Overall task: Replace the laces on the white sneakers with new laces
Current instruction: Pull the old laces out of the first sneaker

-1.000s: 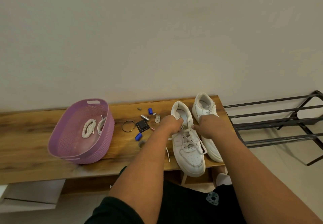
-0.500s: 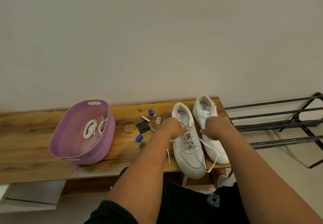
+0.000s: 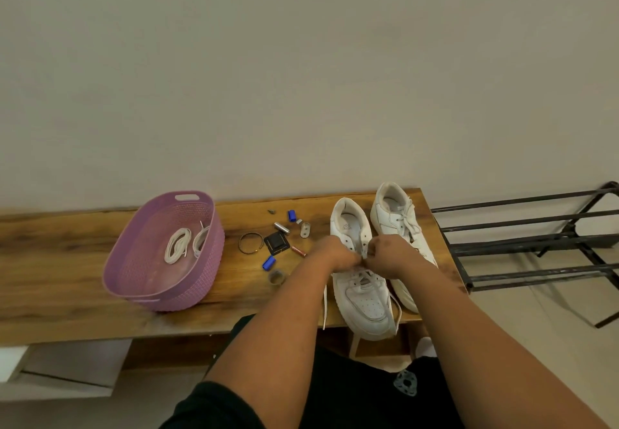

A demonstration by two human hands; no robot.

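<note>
- The desk (image 3: 67, 261) runs from 9 o'clock to 3 o'clock along the wall.
- The basket (image 3: 140, 281) stands on the desk toward 9 o'clock; two coiled laces (image 3: 177, 250) lie in it.
- Small bits (image 3: 278, 242) lie scattered on the desk between the basket and the sneakers.
- The near sneaker (image 3: 365, 304) lies on the desk at its 3 o'clock end, toe overhanging the 6 o'clock edge.
- The far sneaker (image 3: 395, 217) lies just beside it, at its 2 o'clock.
- Both hands, left hand (image 3: 336, 256) and right hand (image 3: 388, 256), meet over the near sneaker's eyelets.
- The rack (image 3: 536, 247) stands on the floor at 3 o'clock of the desk.
</note>
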